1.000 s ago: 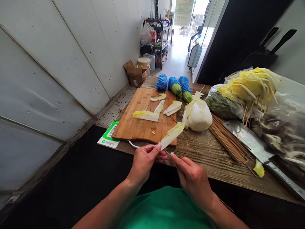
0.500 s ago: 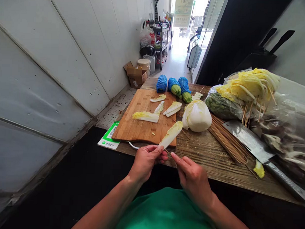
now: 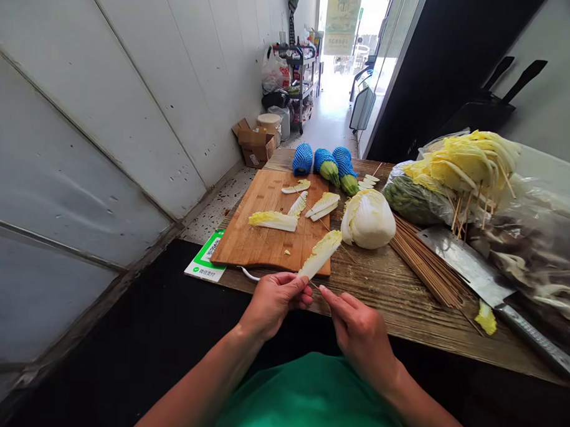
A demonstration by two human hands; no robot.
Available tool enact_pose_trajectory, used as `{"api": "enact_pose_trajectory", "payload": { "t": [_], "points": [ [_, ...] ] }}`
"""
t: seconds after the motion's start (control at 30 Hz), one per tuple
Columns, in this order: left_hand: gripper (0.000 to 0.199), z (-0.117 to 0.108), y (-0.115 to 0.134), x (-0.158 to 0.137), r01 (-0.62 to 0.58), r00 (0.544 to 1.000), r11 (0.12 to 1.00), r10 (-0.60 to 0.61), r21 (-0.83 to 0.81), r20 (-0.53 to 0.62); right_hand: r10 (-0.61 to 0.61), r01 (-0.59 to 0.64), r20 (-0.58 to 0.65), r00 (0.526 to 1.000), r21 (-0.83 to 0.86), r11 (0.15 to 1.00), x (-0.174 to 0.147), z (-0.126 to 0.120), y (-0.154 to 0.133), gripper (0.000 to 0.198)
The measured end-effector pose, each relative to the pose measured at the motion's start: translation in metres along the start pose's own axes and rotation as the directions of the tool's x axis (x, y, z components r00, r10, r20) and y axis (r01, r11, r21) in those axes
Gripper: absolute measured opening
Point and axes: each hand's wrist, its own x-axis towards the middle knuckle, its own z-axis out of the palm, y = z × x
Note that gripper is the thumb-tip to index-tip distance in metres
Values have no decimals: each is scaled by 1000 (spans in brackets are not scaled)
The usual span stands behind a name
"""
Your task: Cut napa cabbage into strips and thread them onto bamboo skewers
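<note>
My left hand point(image 3: 275, 300) is closed on the base of a napa cabbage leaf strip point(image 3: 320, 254), whose yellow frilly end points away to the right. My right hand point(image 3: 358, 319) pinches a thin wooden skewer point(image 3: 315, 285), which meets the leaf's base beside the left fingertips; how far it runs into the leaf is hidden. Beyond the hands, several cut leaf pieces point(image 3: 273, 221) lie on the wooden cutting board point(image 3: 237, 243). A pale cabbage head point(image 3: 369, 219) sits on the table, right of the board.
Right of the cabbage lie a bundle of skewers point(image 3: 423, 262) and a cleaver point(image 3: 470, 263). Skewered yellow leaves point(image 3: 469, 161) rest on plastic bags at the right. Zucchini in blue foam nets point(image 3: 326, 162) stand behind the board. A green-and-white code sign point(image 3: 207, 260) lies at its left.
The whole scene sits slightly lower in view, as from a small head movement. Both hands keep nearly the same pose, holding the leaf and the skewer.
</note>
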Motion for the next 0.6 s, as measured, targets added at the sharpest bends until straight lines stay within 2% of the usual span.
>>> {"api": "enact_pose_trajectory", "payload": {
  "t": [0.23, 0.43, 0.5, 0.6],
  "points": [
    [18, -1, 4, 0, 22, 1000, 1000, -22, 10, 16, 3, 2, -45, 999, 121, 993, 2, 3, 1, 33],
    [13, 1, 4, -3, 59, 998, 982, -54, -180, 30, 9, 10, -95, 995, 196, 981, 8, 7, 0, 34],
    [15, 4, 4, -5, -12, 1000, 990, 13, -142, 6, 2, 23, -108, 994, 231, 973, 10, 7, -2, 34],
    [20, 10, 4, -9, -194, 978, 981, 193, -6, -84, 0, 30, -100, 995, 297, 954, 12, 4, -6, 35]
  ]
}}
